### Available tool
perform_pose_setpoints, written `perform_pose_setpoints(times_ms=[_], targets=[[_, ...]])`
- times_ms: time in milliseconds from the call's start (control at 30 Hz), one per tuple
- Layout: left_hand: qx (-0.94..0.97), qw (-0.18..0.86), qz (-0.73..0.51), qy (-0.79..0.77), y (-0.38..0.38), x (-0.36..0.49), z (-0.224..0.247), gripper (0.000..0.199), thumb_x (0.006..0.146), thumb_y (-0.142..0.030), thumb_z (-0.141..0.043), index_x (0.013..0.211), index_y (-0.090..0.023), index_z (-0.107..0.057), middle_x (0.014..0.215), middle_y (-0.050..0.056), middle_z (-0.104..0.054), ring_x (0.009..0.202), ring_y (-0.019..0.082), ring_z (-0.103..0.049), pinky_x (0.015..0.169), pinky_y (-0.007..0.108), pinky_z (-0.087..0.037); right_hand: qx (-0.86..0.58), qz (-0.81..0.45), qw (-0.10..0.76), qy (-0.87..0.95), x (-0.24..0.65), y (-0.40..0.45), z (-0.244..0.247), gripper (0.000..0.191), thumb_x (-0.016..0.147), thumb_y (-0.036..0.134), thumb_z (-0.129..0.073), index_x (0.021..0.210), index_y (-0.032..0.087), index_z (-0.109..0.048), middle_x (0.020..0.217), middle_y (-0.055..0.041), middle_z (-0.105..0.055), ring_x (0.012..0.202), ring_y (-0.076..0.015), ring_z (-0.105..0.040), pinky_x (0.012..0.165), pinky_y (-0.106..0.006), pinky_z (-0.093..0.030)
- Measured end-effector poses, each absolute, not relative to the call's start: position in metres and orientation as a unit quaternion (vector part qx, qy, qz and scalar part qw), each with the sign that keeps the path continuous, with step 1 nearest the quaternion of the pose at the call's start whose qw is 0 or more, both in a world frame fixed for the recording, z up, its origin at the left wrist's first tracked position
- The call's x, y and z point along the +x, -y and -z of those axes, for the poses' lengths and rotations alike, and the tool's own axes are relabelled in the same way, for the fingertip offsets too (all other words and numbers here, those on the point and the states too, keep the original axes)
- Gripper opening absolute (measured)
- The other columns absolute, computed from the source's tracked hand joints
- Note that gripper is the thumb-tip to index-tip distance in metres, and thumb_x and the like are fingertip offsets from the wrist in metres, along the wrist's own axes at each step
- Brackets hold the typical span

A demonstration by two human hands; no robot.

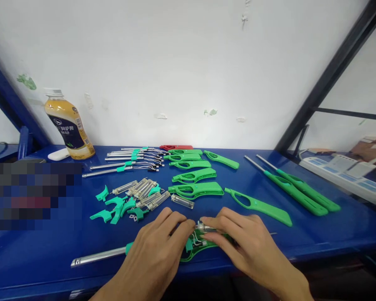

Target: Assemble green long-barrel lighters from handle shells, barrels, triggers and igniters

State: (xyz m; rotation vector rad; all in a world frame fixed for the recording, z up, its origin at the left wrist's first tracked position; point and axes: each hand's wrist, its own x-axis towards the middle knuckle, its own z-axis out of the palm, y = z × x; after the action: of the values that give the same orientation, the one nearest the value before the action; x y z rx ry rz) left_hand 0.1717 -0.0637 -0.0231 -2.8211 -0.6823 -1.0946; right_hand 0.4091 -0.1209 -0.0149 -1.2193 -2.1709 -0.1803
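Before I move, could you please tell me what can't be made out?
- Head view: part of the green shell, hidden by the left hand.
- Head view: one end of the clear cylinder, hidden by the right hand.
- Head view: fine print on the bottle, too small.
- Head view: the power strip, cut off by the right edge.
- Head view: whatever the pixelated patch masks.

From here the left hand [158, 246] and right hand [253, 240] hide much of the green shell [192, 254] and tank [207, 228]; power strip [355, 183] cut off at right, dark patch [28, 196] blurred at left
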Motion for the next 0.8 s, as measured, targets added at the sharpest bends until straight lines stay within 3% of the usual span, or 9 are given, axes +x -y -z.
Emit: perform_pose_setpoints(times_ms=[267,500,800], targets=[[-0.902,0.007,0.364,0.232,0.0632,0.1743,0.0205,0.019,0.11,-0.008,-0.048,0.107,-0.02,-0.063,0.094,0.002,-0.071,0.08,0.02,-0.062,0.071,0.035,-0.056,-0.47,0.063,0.318,0.821,0.4096,0.1224,0.0154,0.02,0.117,0.039,-0.052,0.12,0.027,-0.069,0.095,0.0036,-0.076,0.079,-0.0124,-0.075,0.063,-0.031,-0.039],[-0.906,0.002,0.36,0.223,0.0643,0.1773,0.0204,0.018,0.109,-0.006,-0.049,0.107,-0.019,-0.062,0.093,0.002,-0.069,0.079,0.02,-0.059,0.07,0.035,-0.054,-0.468,0.07,0.308,0.825,0.4099,0.1227,0.0164,0.031,0.118,0.043,-0.046,0.114,0.024,-0.07,0.094,0.0024,-0.077,0.079,-0.0122,-0.076,0.063,-0.031,-0.04],[-0.908,-0.005,0.356,0.223,0.066,0.1756,0.0196,0.019,0.108,-0.005,-0.049,0.11,-0.019,-0.063,0.096,0.003,-0.069,0.083,0.02,-0.06,0.073,0.036,-0.055,-0.468,0.064,0.313,0.824,0.4084,0.1238,0.0146,0.03,0.118,0.042,-0.047,0.116,0.023,-0.07,0.094,0.0017,-0.078,0.079,-0.0129,-0.077,0.063,-0.031,-0.041]])
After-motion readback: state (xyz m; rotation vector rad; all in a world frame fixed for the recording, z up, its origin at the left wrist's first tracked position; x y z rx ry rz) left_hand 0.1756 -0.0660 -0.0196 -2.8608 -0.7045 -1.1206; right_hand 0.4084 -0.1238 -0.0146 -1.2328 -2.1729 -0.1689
